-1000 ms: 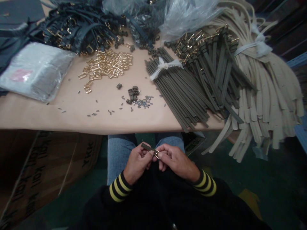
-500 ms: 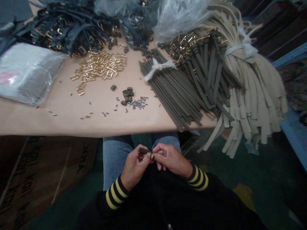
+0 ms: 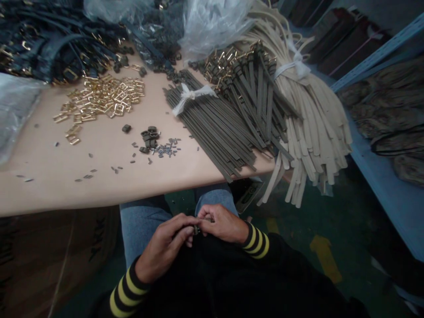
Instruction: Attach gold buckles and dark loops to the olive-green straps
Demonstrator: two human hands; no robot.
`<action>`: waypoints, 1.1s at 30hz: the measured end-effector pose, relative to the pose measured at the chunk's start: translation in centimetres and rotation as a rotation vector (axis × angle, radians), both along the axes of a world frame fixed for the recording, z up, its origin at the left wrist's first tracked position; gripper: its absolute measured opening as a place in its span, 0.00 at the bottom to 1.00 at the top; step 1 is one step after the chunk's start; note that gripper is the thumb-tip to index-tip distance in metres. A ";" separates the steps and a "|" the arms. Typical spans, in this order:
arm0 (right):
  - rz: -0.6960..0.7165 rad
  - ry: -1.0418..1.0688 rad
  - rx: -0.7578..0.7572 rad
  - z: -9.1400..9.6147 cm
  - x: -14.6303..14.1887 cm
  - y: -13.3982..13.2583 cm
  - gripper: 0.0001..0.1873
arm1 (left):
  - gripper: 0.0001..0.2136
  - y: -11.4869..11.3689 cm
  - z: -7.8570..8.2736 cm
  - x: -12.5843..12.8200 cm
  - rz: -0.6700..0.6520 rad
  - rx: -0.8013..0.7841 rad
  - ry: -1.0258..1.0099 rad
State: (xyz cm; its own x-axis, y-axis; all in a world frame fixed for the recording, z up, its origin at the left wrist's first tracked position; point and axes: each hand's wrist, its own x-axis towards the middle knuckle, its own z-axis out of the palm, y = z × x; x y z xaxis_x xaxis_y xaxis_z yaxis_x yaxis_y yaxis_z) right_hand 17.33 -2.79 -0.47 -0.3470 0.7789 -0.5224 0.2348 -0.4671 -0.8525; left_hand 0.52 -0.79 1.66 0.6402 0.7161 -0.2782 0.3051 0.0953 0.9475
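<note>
Above my lap, my left hand [image 3: 168,238] and my right hand [image 3: 221,224] meet, fingers pinched together. Between them is a dark olive strap [image 3: 196,229], mostly covered by the fingers; only small bits show. The gold buckle seen on it earlier is hidden now. On the table beyond my hands lie several olive strap loops [image 3: 150,140] beside a small heap of short metal pins [image 3: 166,149]. A pile of gold buckles [image 3: 106,97] lies farther left.
A tied bundle of olive straps [image 3: 212,126] lies near olive straps with buckles [image 3: 256,88]. Beige strips [image 3: 314,123] hang over the table's right edge. Dark straps [image 3: 56,44] and plastic bags [image 3: 212,26] are at the back. A blue shelf [image 3: 391,176] stands right.
The view has turned right, so the table things appear farther left. My left hand has turned over the strap, covering the end and buckle that showed before. Both hands still hold it.
</note>
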 end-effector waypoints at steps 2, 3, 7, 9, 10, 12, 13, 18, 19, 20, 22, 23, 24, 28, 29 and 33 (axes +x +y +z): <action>0.010 -0.001 0.018 0.2 0.0 0.0 0.02 | 0.06 0.1 0.0 0.0 0.041 -0.156 -0.024; 0.012 0.004 0.024 0.2 0.0 0.0 0.02 | 0.05 0.2 -0.1 -0.1 0.062 -0.229 -0.037; 0.012 0.075 0.007 0.4 0.0 0.0 0.03 | 0.07 0.1 -0.4 -0.3 0.110 -0.485 -0.123; 0.012 0.118 -0.009 0.4 0.0 -0.1 0.06 | 0.10 0.0 -0.6 -0.4 0.131 -0.616 -0.173; 0.013 0.137 -0.018 0.3 0.0 -0.2 0.06 | 0.11 0.0 -0.6 -0.5 0.144 -0.676 -0.189; 0.018 0.162 -0.031 0.2 0.0 -0.3 0.08 | 0.12 -0.1 -0.7 -0.7 0.171 -0.762 -0.196; 0.021 0.169 -0.034 0.2 0.0 -0.4 0.08 | 0.12 -0.1 -0.7 -0.7 0.181 -0.786 -0.191; 0.034 0.143 -0.034 -0.1 0.1 -0.5 0.09 | 0.10 -0.3 -0.7 -0.5 0.242 -0.817 -0.178; 0.035 0.133 -0.033 -0.1 0.1 -0.5 0.09 | 0.10 -0.4 -0.7 -0.4 0.266 -0.804 -0.182; 0.036 0.127 -0.029 -0.2 0.1 -0.5 0.09 | 0.10 -0.4 -0.7 -0.3 0.289 -0.787 -0.185; 0.040 0.114 -0.016 -0.3 0.1 -0.5 0.09 | 0.10 -0.6 -0.7 0.0 0.328 -0.756 -0.188; 0.045 0.104 -0.006 -0.2 0.1 -0.5 0.08 | 0.10 -0.7 -0.7 0.1 0.343 -0.741 -0.187; 0.053 0.088 0.007 -0.2 0.0 -0.4 0.08 | 0.10 -0.7 -0.8 0.1 0.356 -0.726 -0.186; 0.097 -0.019 0.057 0.5 -0.2 -0.3 0.06 | 0.10 -0.9 -1.1 0.3 0.396 -0.655 -0.180; 0.101 -0.039 0.067 0.7 -0.3 -0.3 0.04 | 0.11 -1.0 -1.2 0.3 0.408 -0.639 -0.182; 0.119 -0.073 0.128 1.4 -0.4 -0.3 0.02 | 0.13 -1.1 -1.6 0.2 0.402 -0.623 -0.212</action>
State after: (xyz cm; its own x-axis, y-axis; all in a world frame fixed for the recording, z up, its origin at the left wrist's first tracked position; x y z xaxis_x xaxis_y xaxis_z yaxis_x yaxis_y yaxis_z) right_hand 16.94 -3.06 0.91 -0.4054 0.7962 -0.4492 0.3456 -0.3215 -0.8816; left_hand 0.76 -1.85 0.03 0.4483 0.6562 -0.6070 -0.0476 0.6956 0.7168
